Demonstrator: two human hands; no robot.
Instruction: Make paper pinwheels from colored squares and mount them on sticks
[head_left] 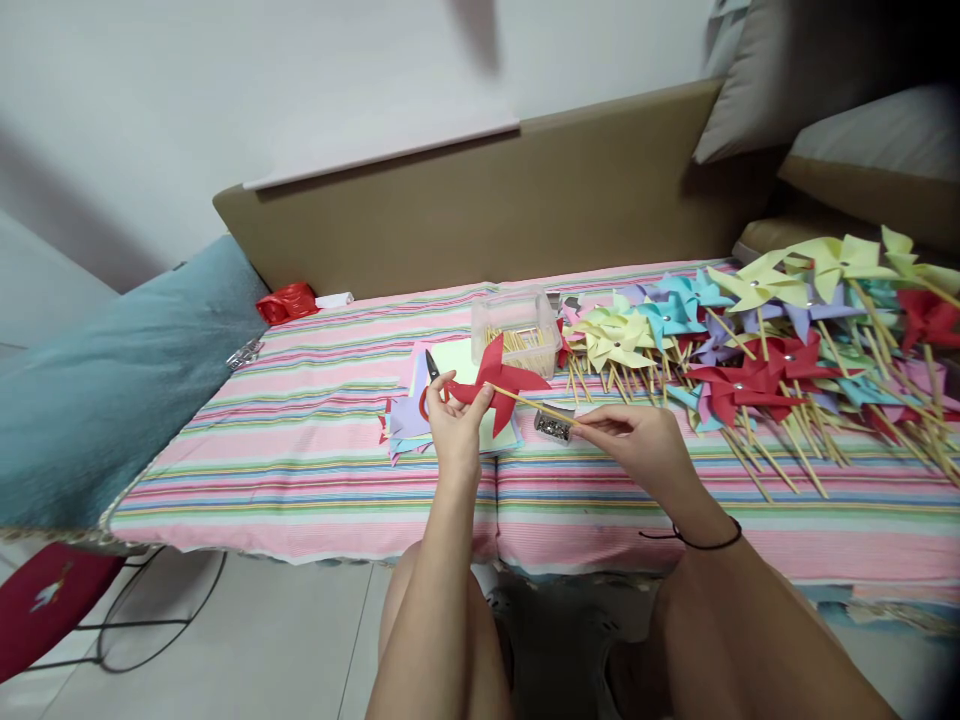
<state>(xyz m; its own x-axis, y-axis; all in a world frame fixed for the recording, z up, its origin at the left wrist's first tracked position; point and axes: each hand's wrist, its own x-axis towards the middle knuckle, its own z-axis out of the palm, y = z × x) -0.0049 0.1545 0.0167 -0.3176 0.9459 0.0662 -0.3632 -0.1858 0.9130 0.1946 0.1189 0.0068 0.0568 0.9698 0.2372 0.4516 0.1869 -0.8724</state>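
Note:
A red paper pinwheel (510, 380) is pinched at its centre by my left hand (459, 425). Its thin wooden stick (536, 404) runs to the right, and the fingertips of my right hand (645, 440) close on the far end. Just under that end stands a small open box of metal pins (553, 426). Scissors (431, 366) with red handles lie behind my left hand, on a stack of coloured paper (409, 425). Beyond the pinwheel, a clear plastic box (517, 308) holds many short wooden sticks.
Many finished pinwheels (739, 385) in yellow, red, blue and purple are heaped on the right of the striped cloth (315, 440). A red plastic bag (288, 303) lies at the back left, near a blue cushion (150, 360). Grey cushions (885, 140) stand at the back right.

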